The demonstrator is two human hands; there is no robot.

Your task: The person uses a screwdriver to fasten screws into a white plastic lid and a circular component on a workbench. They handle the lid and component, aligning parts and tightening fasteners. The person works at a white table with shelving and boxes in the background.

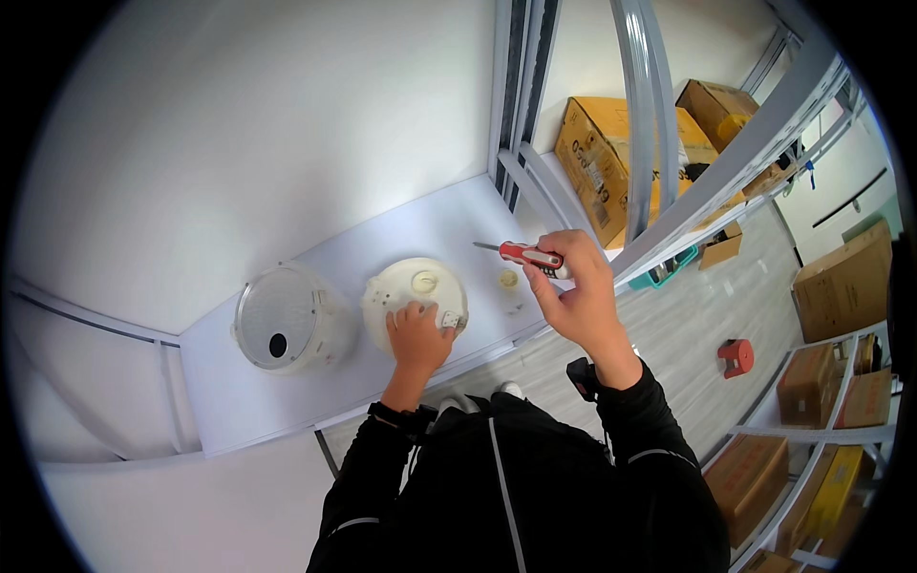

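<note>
My right hand (585,291) is closed round the red and grey handle of a screwdriver (521,255), raised above the right part of the white tabletop (411,224). Its metal shaft points left. A round cream-coloured plate (387,284) with a raised round knob-like part (424,282) lies on the table. On this plate rests my left hand (418,339), fingers spread, the thumb beside a small white fitting with holes (450,319). To the left stands a whitish drum-shaped container (287,310) with a black oval spot on its face.
A small pale round piece (508,278) lies right of the plate, with tiny bits near it. Grey metal posts (525,86) rise at the table's right end. Beyond are cardboard boxes (597,158), a red stool (735,358) and shelves of cartons (748,482).
</note>
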